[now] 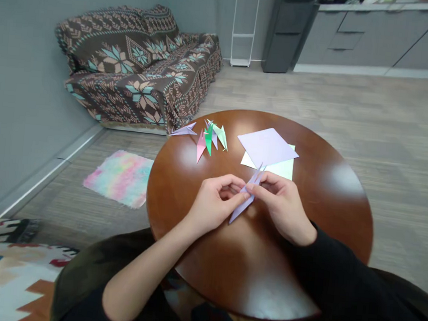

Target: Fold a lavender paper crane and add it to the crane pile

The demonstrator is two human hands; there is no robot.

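Observation:
Between both hands is a narrow folded piece of lilac origami paper [241,209], its broad point tilted down toward me and two thin points sticking up at the far end. My left hand [218,198] pinches its left side between thumb and fingers. With thumb and fingers closed, my right hand [280,199] grips the upper right part near the thin points. Just beyond the hands lies a flat lilac paper sheet [268,146] on top of a pale green sheet [282,169]. Some of the folded paper is hidden behind the fingers.
On the round brown table [181,187], several folded paper cranes lie at the far left, including a pink one [200,147], a green one [209,139] and a lilac one [184,130]. A patterned sofa [132,68] stands beyond; a fluffy pastel rug [120,177] lies left.

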